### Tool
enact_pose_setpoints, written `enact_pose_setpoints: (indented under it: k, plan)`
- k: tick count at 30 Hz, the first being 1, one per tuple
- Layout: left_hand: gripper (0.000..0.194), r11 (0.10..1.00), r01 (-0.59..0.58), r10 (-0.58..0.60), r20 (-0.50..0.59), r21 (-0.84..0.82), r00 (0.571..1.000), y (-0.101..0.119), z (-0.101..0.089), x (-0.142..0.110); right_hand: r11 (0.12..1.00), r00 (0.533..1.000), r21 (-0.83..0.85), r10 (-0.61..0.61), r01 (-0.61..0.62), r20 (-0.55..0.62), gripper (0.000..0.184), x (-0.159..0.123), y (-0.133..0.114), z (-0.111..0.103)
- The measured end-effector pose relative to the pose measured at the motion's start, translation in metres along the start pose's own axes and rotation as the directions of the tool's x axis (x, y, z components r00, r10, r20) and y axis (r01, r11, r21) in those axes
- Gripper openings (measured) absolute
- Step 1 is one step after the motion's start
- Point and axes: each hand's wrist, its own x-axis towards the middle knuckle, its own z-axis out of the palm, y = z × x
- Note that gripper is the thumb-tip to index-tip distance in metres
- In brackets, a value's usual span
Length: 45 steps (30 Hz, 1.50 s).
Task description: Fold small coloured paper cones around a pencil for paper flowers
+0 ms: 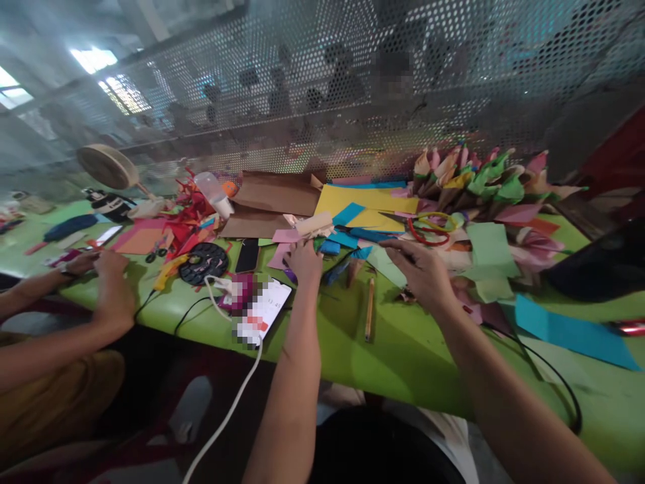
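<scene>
My left hand [304,261] reaches into a heap of paper scraps, fingers bent down; what lies under the fingertips is hidden. Just beyond it rests a rolled beige paper piece [315,223], with pink paper [286,235] beside it. My right hand [420,269] hovers low over the table, fingers stretched to the left, close to a dark blue strip-like thing [367,234]. Behind that hand lie scissors with red and yellow handles [433,230]. Between my hands are a pencil [370,309] and small blue paper scraps [330,247].
Paper flowers [468,175] stand at the back right, beside yellow sheets [363,205] and brown paper [279,195]. A phone [269,306] with a white cable lies near the front edge. At the left, another person's hands [108,269] work near a black reel [204,263].
</scene>
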Motion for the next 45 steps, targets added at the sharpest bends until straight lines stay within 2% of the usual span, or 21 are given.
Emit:
enact_pose_setpoints:
  k: [3,6,8,10,12,14,16,17,19,22,25,30,33,39,45]
  plan:
    - [0.038,1.0,0.01,-0.01,-0.005,0.001,1.0,0.0,0.007,0.003,1.0,1.0,0.024,0.017,-0.017,0.007,0.033,0.001,0.0,-0.001]
    - [0.035,0.996,0.063,-0.067,-0.063,-0.062,0.996,-0.005,0.006,0.004,0.998,1.0,0.05,0.025,-0.025,0.011,0.034,0.002,0.0,-0.001]
    - [0.03,0.983,0.073,-0.094,-0.122,-0.166,0.988,-0.011,0.002,0.004,0.998,1.0,0.053,0.019,-0.02,0.008,0.034,0.002,-0.001,-0.002]
    - [0.025,0.927,0.027,-0.095,-0.165,-0.373,0.982,-0.016,-0.002,0.003,0.998,1.0,0.055,0.003,-0.003,0.0,0.034,0.002,-0.001,-0.002]
    - [0.022,0.758,-0.047,-0.073,-0.156,-0.65,0.985,-0.017,-0.005,0.001,0.997,1.0,0.068,-0.02,0.02,-0.006,0.032,0.002,-0.001,-0.001]
    - [0.023,0.48,-0.08,-0.027,-0.106,-0.874,0.994,-0.013,-0.003,-0.002,0.995,0.999,0.093,-0.036,0.037,-0.01,0.031,0.001,-0.001,0.0]
    - [0.03,0.225,-0.057,0.036,-0.05,-0.973,0.998,-0.005,0.001,-0.007,0.993,0.999,0.116,-0.031,0.033,-0.015,0.031,0.001,-0.002,0.0]
    - [0.033,0.143,-0.033,0.069,-0.023,-0.989,0.997,-0.001,0.003,-0.01,0.992,1.0,0.127,-0.021,0.023,-0.017,0.031,0.001,-0.002,0.001]
    - [0.038,0.07,0.031,0.134,0.04,-0.997,0.99,0.008,0.007,-0.016,0.988,1.0,0.154,0.009,-0.006,-0.015,0.032,0.0,-0.005,0.001]
    - [0.041,0.085,0.099,0.221,0.115,-0.992,0.968,0.017,0.006,-0.024,0.975,0.999,0.22,0.041,-0.038,-0.007,0.034,0.0,-0.008,0.002]
    - [0.043,0.129,0.119,0.276,0.15,-0.985,0.949,0.022,0.001,-0.032,0.966,0.999,0.256,0.044,-0.04,-0.008,0.033,0.0,-0.01,0.002]
    - [0.043,0.159,0.118,0.416,0.175,-0.98,0.893,0.029,-0.007,-0.041,0.98,0.998,0.198,0.032,-0.02,-0.061,0.02,-0.001,-0.009,0.004]
    - [0.041,0.187,0.112,0.457,0.188,-0.976,0.869,0.033,-0.006,-0.045,0.987,0.998,0.16,0.012,-0.002,-0.065,0.019,-0.001,-0.009,0.004]
    - [0.034,0.209,0.049,0.445,0.139,-0.977,0.885,0.036,-0.002,-0.046,0.994,0.986,0.04,-0.1,0.106,-0.134,0.015,-0.004,-0.012,0.002]
    - [0.028,0.288,-0.024,0.44,0.11,-0.957,0.891,0.039,-0.006,-0.049,0.989,0.982,-0.032,-0.148,0.146,-0.117,0.014,-0.004,-0.012,0.001]
